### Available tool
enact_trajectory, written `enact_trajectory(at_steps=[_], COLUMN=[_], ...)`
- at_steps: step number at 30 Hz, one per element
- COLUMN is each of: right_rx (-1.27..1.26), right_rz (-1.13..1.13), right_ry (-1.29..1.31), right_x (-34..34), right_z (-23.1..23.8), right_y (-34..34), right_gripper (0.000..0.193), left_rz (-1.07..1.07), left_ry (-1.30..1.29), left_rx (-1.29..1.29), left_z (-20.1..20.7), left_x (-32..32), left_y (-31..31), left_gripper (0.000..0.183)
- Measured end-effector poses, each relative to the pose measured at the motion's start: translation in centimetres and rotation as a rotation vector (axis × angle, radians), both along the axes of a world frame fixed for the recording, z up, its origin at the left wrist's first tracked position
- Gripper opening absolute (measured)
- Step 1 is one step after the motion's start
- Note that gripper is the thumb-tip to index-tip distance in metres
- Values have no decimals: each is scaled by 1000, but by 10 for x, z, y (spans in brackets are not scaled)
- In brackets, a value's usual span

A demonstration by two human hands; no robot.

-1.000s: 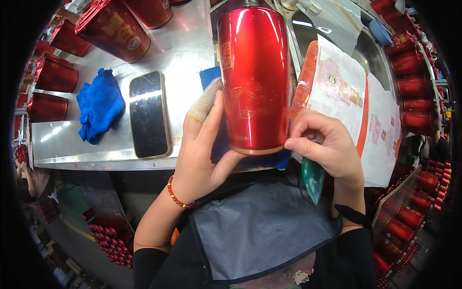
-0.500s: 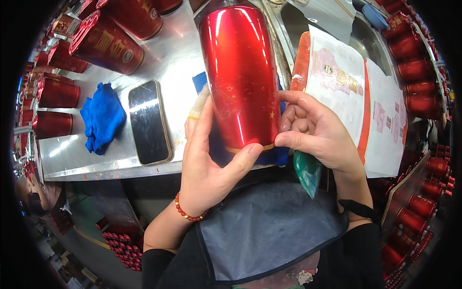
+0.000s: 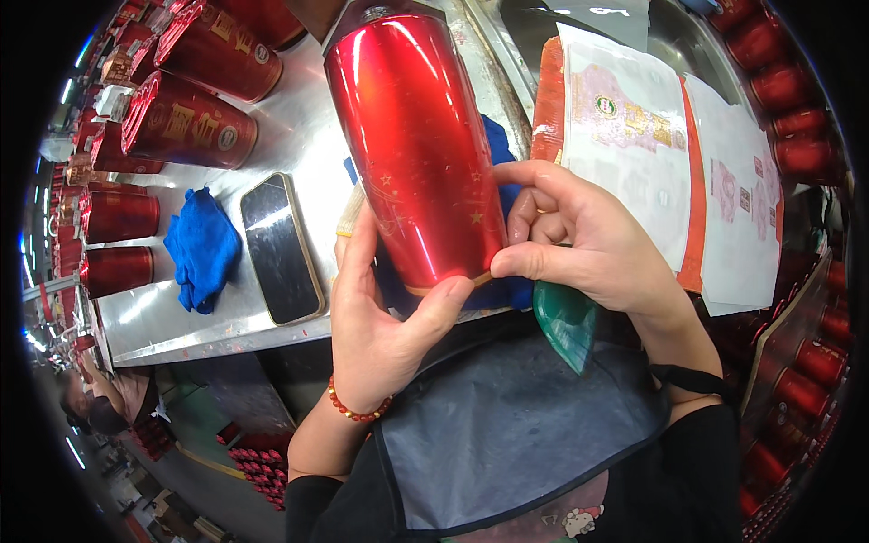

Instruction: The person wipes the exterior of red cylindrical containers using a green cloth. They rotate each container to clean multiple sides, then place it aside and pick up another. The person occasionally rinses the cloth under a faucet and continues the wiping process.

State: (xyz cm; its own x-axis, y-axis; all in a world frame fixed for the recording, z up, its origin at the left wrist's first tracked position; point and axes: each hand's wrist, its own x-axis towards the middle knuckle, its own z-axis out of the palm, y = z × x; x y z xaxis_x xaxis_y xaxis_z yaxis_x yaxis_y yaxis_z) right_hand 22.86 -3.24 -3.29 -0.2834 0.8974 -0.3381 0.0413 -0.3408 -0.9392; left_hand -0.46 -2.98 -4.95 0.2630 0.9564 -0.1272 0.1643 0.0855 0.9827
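A glossy red bottle (image 3: 412, 136) with small gold stars and a gold rim at its near end lies tilted between my hands, its neck pointing away. My left hand (image 3: 380, 339) is closed on its lower left side, thumb across the near end; a cream fabric cover shows on one finger. On the lower right side, my right hand (image 3: 602, 240) presses with thumb and forefinger, the other fingers curled. A green, pointed scraper-like piece (image 3: 566, 326) sticks out below my right hand and seems tucked in its curled fingers. Blue cloth (image 3: 511, 295) shows beneath the bottle.
A phone (image 3: 282, 249) and a crumpled blue cloth (image 3: 204, 252) lie left on the metal table (image 3: 172, 330). Red printed canisters (image 3: 186, 122) stand behind them. At right, printed decal sheets (image 3: 625, 136) rest on an orange-red slab (image 3: 548, 109) beside a sink; more red containers (image 3: 783, 90) line the right.
The whole view has shifted and turned a little. The bottle's neck end leans further left now. Both hands keep their hold in much the same pose.
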Motion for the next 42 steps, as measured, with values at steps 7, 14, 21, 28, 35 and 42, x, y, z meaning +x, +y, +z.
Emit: enact_trajectory(at_steps=[7, 14, 21, 28, 35, 42], right_rx=[19, 24, 18, 17, -26, -24], right_rz=[0, 22, 12, 0, -4, 3], right_ry=[7, -3, 8, -1, 22, 24], right_x=[1, 2, 2, 0, 1, 1], right_z=[-2, 0, -2, -1, 0, -3], right_y=[1, 2, 2, 1, 2, 2], right_gripper=[69, 69, 70, 69, 71, 71], left_rz=[-3, 12, 5, -15, 33, -177], left_ry=[-7, -14, 13, -113, 269, 534], left_rx=[-6, -15, 8, -30, 758, 1147], left_z=[2, 2, 1, -2, -17, -8], left_x=[2, 3, 1, -2, -27, -23], left_y=[1, 0, 0, 0, -25, -25], left_gripper=[87, 85, 85, 85, 45, 38])
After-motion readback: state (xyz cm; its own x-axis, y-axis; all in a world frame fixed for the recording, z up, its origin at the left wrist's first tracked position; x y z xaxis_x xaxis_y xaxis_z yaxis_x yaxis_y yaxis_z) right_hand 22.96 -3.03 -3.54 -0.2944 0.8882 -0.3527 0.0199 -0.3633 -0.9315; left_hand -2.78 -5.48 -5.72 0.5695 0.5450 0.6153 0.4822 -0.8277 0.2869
